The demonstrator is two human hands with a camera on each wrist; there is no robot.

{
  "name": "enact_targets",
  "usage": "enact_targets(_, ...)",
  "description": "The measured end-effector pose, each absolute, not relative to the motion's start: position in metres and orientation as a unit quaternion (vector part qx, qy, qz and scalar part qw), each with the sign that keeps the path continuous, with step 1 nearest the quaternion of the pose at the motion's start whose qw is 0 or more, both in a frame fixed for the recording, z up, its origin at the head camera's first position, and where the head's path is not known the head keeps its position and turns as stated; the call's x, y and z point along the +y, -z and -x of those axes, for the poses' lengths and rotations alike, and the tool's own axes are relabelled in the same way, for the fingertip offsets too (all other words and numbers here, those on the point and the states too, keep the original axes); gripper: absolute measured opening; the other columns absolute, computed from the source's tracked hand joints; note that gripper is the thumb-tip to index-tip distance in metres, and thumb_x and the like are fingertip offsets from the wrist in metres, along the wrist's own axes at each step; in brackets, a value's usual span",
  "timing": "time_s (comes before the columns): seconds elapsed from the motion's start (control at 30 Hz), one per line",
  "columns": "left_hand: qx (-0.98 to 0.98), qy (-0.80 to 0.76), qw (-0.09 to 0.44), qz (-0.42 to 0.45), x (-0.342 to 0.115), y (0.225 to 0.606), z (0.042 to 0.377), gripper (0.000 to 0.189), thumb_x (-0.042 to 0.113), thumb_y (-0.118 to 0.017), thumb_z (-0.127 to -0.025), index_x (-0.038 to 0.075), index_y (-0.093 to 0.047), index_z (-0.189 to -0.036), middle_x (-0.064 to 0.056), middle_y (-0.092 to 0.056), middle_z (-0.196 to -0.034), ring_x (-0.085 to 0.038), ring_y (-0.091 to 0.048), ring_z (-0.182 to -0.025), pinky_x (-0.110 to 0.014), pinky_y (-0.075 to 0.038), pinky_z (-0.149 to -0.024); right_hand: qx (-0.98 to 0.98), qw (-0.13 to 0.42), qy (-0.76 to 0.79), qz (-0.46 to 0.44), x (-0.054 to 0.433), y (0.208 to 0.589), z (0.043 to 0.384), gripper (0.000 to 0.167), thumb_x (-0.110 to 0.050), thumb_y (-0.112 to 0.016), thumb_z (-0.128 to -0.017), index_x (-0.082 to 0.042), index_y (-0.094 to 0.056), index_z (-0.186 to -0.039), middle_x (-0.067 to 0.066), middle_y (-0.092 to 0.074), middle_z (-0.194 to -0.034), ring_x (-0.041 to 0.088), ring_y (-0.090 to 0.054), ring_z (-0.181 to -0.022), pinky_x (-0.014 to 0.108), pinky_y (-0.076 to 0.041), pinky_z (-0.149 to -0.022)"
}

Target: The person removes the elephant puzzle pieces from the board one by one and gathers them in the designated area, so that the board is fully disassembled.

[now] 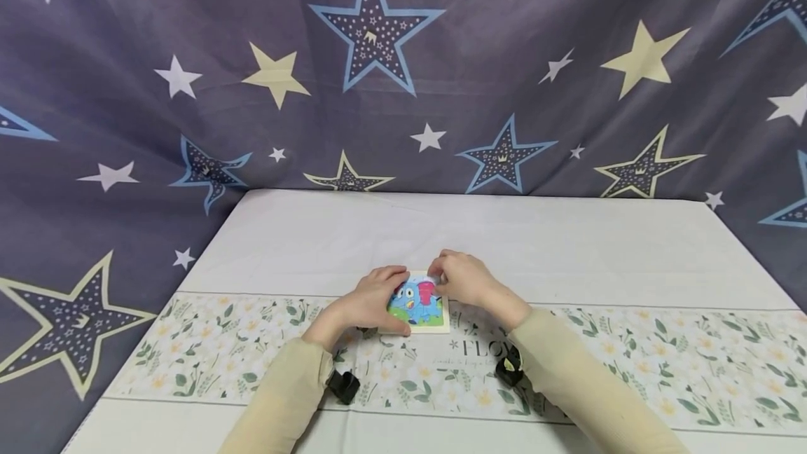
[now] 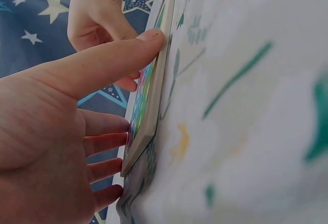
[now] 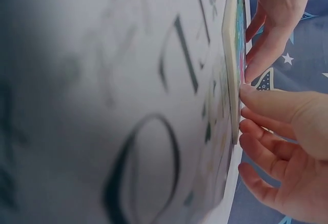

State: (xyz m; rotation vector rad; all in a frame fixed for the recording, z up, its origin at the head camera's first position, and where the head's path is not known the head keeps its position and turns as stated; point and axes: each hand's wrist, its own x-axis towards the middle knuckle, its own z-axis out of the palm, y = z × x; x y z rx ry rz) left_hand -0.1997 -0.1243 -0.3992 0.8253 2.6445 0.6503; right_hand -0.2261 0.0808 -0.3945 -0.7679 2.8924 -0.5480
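A small square jigsaw puzzle (image 1: 419, 305) lies on the table, a blue cartoon elephant with a pink ear on green ground inside a pale wooden frame. My left hand (image 1: 372, 302) holds it from the left, with the thumb on the near edge and the fingers at the far left side. In the left wrist view that thumb (image 2: 148, 37) rests on the frame. At the far right corner is my right hand (image 1: 466, 279), fingers bent down. The right wrist view has its thumb (image 3: 256, 97) touching the puzzle; whether a piece is between its fingertips is hidden.
The white tablecloth (image 1: 536, 244) has a floral band (image 1: 630, 363) with printed lettering across it. A dark star-patterned curtain (image 1: 403, 111) hangs behind the table and at its sides. Black straps with small dark devices (image 1: 343, 385) are on both wrists.
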Motion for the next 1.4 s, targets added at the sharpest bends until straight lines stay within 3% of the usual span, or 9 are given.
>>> enact_targets(0.2, 0.920, -0.221, 0.151, -0.286, -0.124, 0.398, 0.200, 0.094, 0.040, -0.075, -0.069, 0.001, -0.029, -0.141, -0.014, -0.025, -0.147, -0.033, -0.020, -0.134, -0.052, -0.019, -0.106, 0.953, 0.046, 0.171, 0.247, 0.078, 0.391, 0.226, 0.023, -0.017, -0.074, -0.075, -0.010, -0.069, -0.097, -0.001, -0.060, -0.088, 0.012, -0.053, -0.072, 0.033, -0.046, -0.073)
enact_targets(0.4, 0.920, -0.223, 0.148, -0.286, -0.126, 0.399, 0.200, 0.095, 0.041, -0.075, -0.069, 0.001, -0.029, -0.141, -0.013, -0.026, -0.146, -0.033, -0.020, -0.134, -0.052, -0.020, -0.105, 0.954, 0.051, 0.171, 0.239, 0.075, 0.390, 0.225, 0.023, -0.015, -0.075, -0.074, -0.011, -0.069, -0.096, -0.003, -0.061, -0.077, 0.012, -0.055, -0.071, 0.031, -0.046, -0.068)
enact_targets(0.9, 0.919, -0.223, 0.154, -0.288, -0.126, 0.401, 0.200, 0.093, 0.041, -0.075, -0.070, 0.002, -0.030, -0.141, -0.013, -0.025, -0.147, -0.033, -0.020, -0.134, -0.053, -0.020, -0.105, 0.957, 0.050, 0.145, 0.248, 0.067, 0.388, 0.227, 0.021, -0.015, -0.078, -0.070, -0.008, -0.069, -0.088, 0.003, -0.058, -0.085, 0.017, -0.056, -0.077, 0.034, -0.047, -0.074)
enact_targets(1.1, 0.917, -0.225, 0.157, -0.288, -0.125, 0.401, 0.200, 0.088, 0.039, -0.075, -0.071, 0.008, -0.033, -0.142, -0.012, -0.024, -0.147, -0.032, -0.019, -0.134, -0.054, -0.018, -0.105, 0.956, 0.057, 0.153, 0.242, 0.068, 0.388, 0.229, 0.020, -0.015, -0.078, -0.071, -0.009, -0.068, -0.087, 0.002, -0.058, -0.084, 0.017, -0.056, -0.076, 0.033, -0.047, -0.073)
enact_targets(1.4, 0.925, -0.193, 0.153, -0.291, -0.122, 0.398, 0.202, 0.089, 0.042, -0.075, -0.070, 0.009, -0.033, -0.142, -0.012, -0.025, -0.147, -0.033, -0.020, -0.133, -0.054, -0.019, -0.105, 0.956, 0.064, 0.166, 0.233, 0.070, 0.389, 0.231, 0.021, -0.015, -0.078, -0.071, -0.009, -0.067, -0.088, 0.001, -0.058, -0.084, 0.014, -0.054, -0.073, 0.033, -0.046, -0.071)
